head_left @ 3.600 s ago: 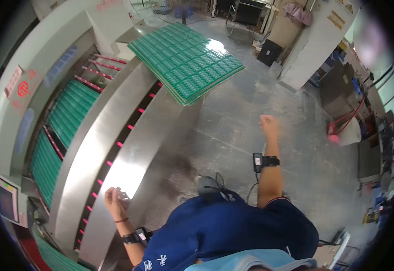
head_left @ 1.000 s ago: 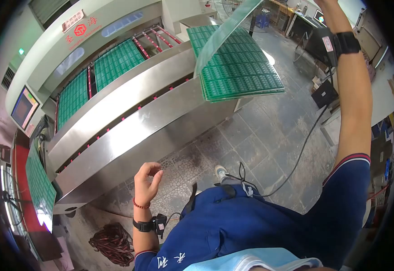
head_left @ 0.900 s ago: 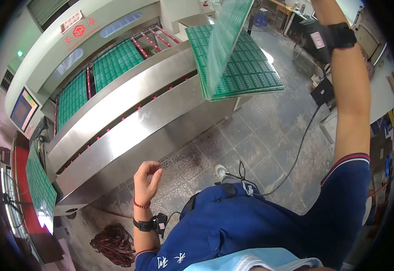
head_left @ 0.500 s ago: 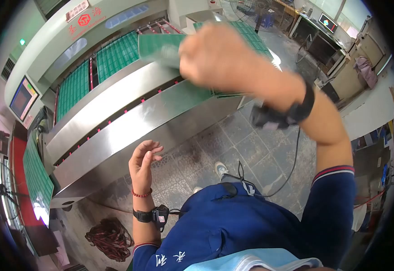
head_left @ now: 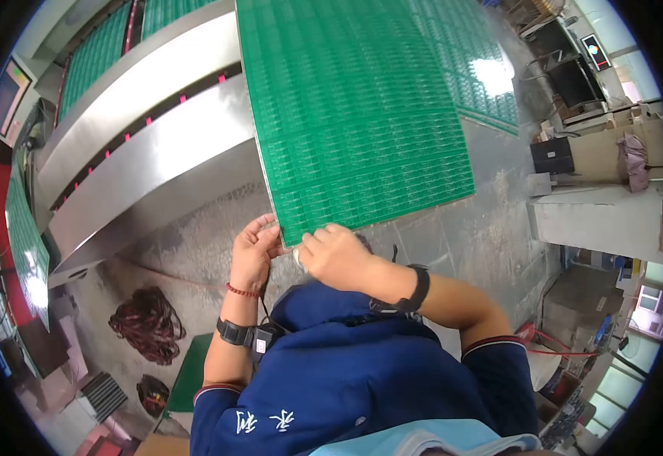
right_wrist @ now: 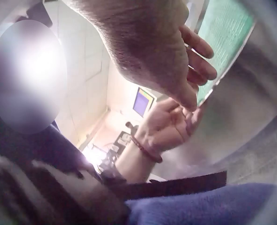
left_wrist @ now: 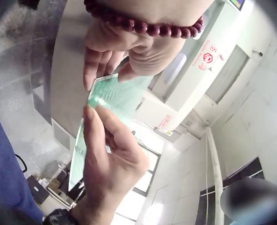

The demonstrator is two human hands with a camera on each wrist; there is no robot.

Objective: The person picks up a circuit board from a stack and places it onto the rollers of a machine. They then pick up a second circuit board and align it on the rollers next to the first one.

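Observation:
A large green panel with a fine grid pattern (head_left: 354,114) stretches away from the person, its near left corner between both hands. The left hand (head_left: 255,254) holds that corner, and in the left wrist view the left hand (left_wrist: 133,51) has fingers and thumb on opposite sides of the panel (left_wrist: 115,96). The right hand (head_left: 335,257) pinches the near edge just beside it, thumb and index finger meeting at the edge in the left wrist view (left_wrist: 115,159). In the right wrist view the panel (right_wrist: 227,33) rises beyond the right hand (right_wrist: 152,51) and left hand (right_wrist: 169,129).
Similar green panels (head_left: 491,91) lie partly behind the held one. At left is a metal machine (head_left: 164,144) with pink-red rollers and a screen (head_left: 8,95). A dark red coiled bundle (head_left: 147,325) lies on the floor. Boxes and a white block (head_left: 597,216) stand at right.
The right hand has come down and inward with the green panel, from over the machine side to in front of the body. The left hand, empty before, now grips its corner. The view has turned.

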